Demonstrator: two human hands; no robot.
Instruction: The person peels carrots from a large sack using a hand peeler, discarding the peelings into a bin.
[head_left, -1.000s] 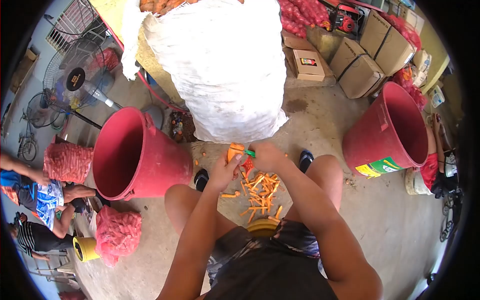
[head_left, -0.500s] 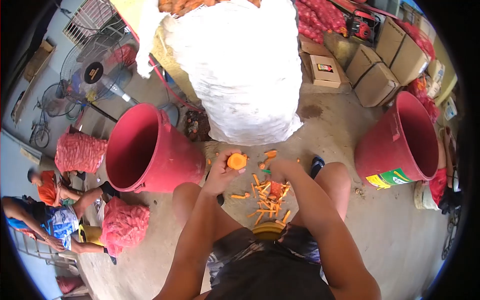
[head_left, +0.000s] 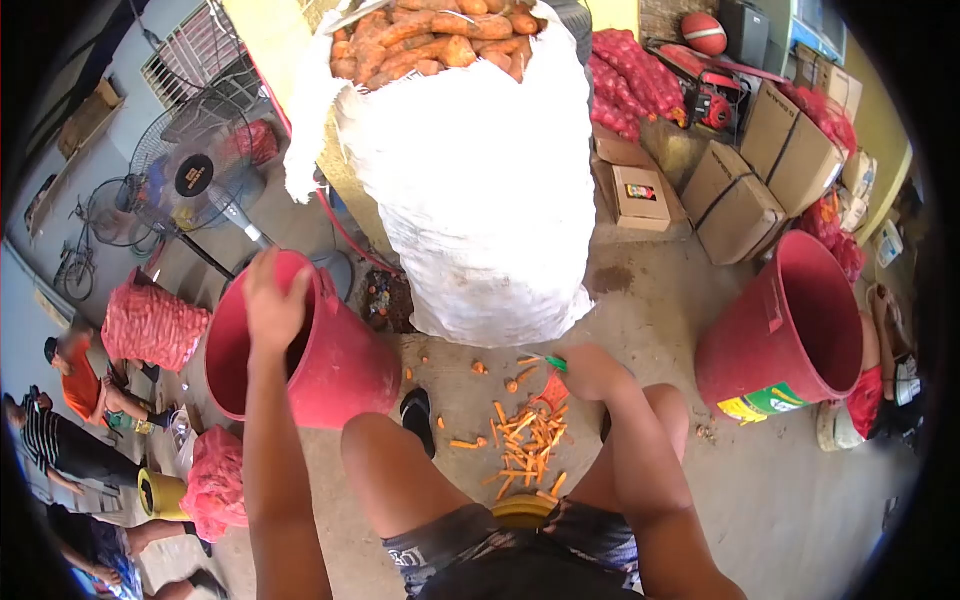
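Note:
My left hand (head_left: 275,305) is over the mouth of the left red bin (head_left: 385,365), fingers spread, with nothing visible in it. My right hand (head_left: 597,372) is closed around a knife with a green handle (head_left: 556,363), its thin blade pointing left above the floor. Below it lies a heap of orange carrot trimmings (head_left: 525,440), with a few loose bits around it. In front of me stands a tall white sack (head_left: 470,200), filled at the top with whole carrots (head_left: 430,45). The inside of the left bin is mostly dark.
A second red bin (head_left: 735,350) stands at right. Strapped cardboard boxes (head_left: 735,205) and red net sacks (head_left: 635,85) sit behind it. A pedestal fan (head_left: 190,170) is at upper left. Several people sit or stand at left near a yellow bucket (head_left: 165,495).
My left hand has moved left to the red bin, and the carrot it held is out of sight. The knife now shows clearly in my right hand. The view has tilted up.

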